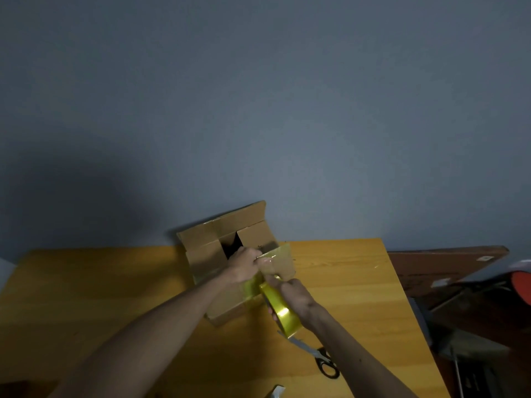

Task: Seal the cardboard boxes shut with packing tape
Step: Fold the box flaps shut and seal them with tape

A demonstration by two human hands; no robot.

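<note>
A brown cardboard box (214, 251) stands on the yellow wooden table (359, 297) against the wall, its far flaps up and a dark gap showing inside. My left hand (244, 265) pinches the free end of the tape strip (277, 262) at the box's top right edge. My right hand (296, 294) grips a roll of yellowish packing tape (280, 308) just in front of the box, with the strip stretched between both hands over the box's right side.
Black-handled scissors (319, 359) lie on the table near my right forearm. A scrap of white material (277, 392) sits at the bottom edge. To the right of the table are a brown board (448, 262), a red object (521, 285) and dark clutter.
</note>
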